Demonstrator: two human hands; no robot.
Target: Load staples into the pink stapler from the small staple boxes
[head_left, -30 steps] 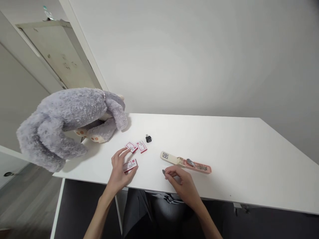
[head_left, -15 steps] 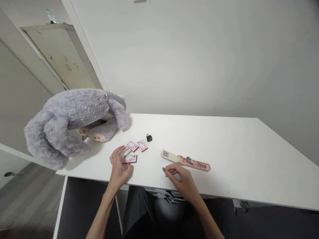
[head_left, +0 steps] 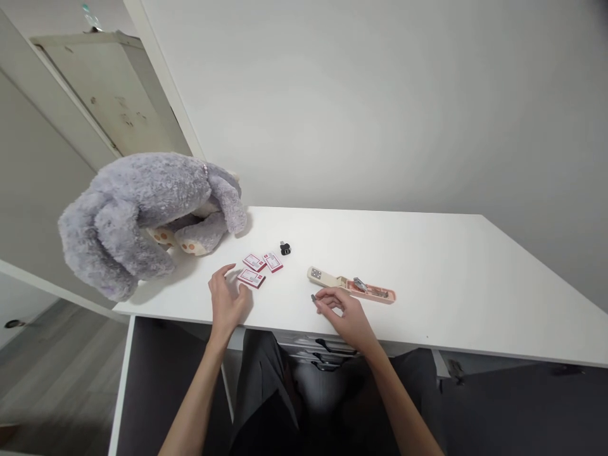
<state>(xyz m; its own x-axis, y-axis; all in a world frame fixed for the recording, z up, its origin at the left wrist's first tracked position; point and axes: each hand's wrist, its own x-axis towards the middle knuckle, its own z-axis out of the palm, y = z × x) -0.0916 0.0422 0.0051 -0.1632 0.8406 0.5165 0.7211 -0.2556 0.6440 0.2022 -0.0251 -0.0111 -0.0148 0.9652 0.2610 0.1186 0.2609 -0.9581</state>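
My left hand [head_left: 228, 300] rests on the white table with thumb and fingers apart, beside a small red-and-white staple box [head_left: 251, 277]. It does not grip the box. Two similar boxes, one staple box [head_left: 255, 262] and another staple box [head_left: 273, 261], lie just beyond. Between the thumb and fingertips of my right hand [head_left: 346, 315] is a short dark grey strip [head_left: 313, 297] that looks like staples. Just behind that hand lies an unfolded cream-and-pink stapler [head_left: 324, 277], its pink tray and metal part showing. My right fingers partly cover its near edge.
A black staple remover [head_left: 285, 248] sits behind the boxes. At the table's left end slumps a large grey plush toy [head_left: 152, 190]. A wall [head_left: 356, 114] rises along the back of the white table [head_left: 427, 272]. Drawer handles [head_left: 327, 356] show below the front edge.
The nearest staple box has turned and shifted right, against the other boxes; my left hand is now slightly away from it. My right hand still pinches the grey strip. The whole view has tilted down.
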